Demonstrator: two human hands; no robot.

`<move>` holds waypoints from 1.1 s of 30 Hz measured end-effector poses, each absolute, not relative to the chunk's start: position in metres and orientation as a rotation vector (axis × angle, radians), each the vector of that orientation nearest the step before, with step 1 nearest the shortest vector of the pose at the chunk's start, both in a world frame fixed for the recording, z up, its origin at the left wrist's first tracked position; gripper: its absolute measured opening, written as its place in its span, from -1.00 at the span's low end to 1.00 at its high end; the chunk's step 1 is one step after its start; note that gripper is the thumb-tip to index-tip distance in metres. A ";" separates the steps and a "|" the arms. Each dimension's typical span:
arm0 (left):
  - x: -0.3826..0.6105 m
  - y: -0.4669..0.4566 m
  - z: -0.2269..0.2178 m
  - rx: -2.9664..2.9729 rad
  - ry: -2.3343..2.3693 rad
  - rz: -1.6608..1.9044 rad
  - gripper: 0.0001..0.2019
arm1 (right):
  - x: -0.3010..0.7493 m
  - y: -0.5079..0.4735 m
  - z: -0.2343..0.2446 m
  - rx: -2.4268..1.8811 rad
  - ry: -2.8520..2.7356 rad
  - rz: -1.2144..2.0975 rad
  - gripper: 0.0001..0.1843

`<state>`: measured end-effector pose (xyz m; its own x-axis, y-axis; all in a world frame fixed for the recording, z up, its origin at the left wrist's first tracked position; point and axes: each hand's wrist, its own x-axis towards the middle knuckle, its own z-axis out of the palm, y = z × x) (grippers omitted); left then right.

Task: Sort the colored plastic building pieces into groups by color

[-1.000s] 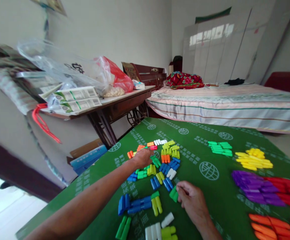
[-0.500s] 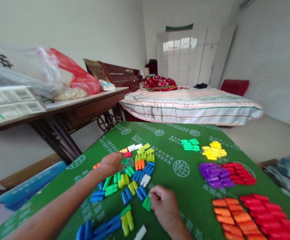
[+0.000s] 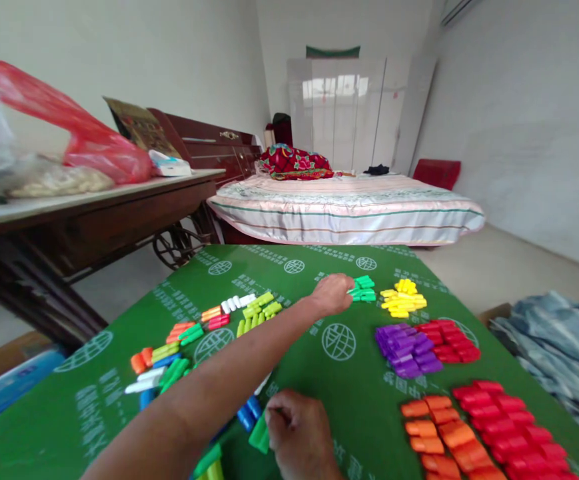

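Observation:
My left hand [image 3: 333, 294] stretches forward across the green board, its curled fingers at the near left edge of a group of green plastic caps [image 3: 364, 289]; the fingertips are partly hidden. Close to me, my right hand [image 3: 302, 432] is closed, thumb and forefinger pressed together against a pair of green caps [image 3: 259, 437] lying on the board. Blue caps [image 3: 249, 413] lie just beyond that pair. My left forearm covers much of the multicoloured arrangement, where lime caps [image 3: 259, 312], white caps [image 3: 238, 303] and red caps [image 3: 218, 322] still show.
Sorted groups lie on the right: yellow caps [image 3: 403, 299], purple caps [image 3: 408, 351], dark red caps [image 3: 449, 341], orange caps [image 3: 449, 433] and bright red caps [image 3: 514, 427]. A bed [image 3: 344, 213] stands beyond the board [image 3: 289, 283]. A table with bags [image 3: 114, 157] is at the left.
My left hand has moved right and forward, from the multicoloured arrangement to the green group. My right hand stays by the green pair. The view has turned slightly right.

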<state>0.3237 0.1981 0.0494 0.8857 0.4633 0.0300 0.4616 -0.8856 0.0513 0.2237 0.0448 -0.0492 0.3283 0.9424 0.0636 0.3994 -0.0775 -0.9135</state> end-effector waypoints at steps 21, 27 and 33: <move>0.387 0.211 0.032 3.110 0.755 0.071 -0.74 | 0.224 0.043 -0.043 -1.727 -1.282 0.638 -0.76; 0.338 0.219 0.059 3.115 0.809 0.142 -0.76 | 0.225 0.044 -0.045 -1.694 -1.263 0.670 -0.77; 0.231 0.227 0.070 3.118 0.878 0.069 -0.79 | 0.226 0.042 -0.043 -1.627 -1.223 0.746 -0.76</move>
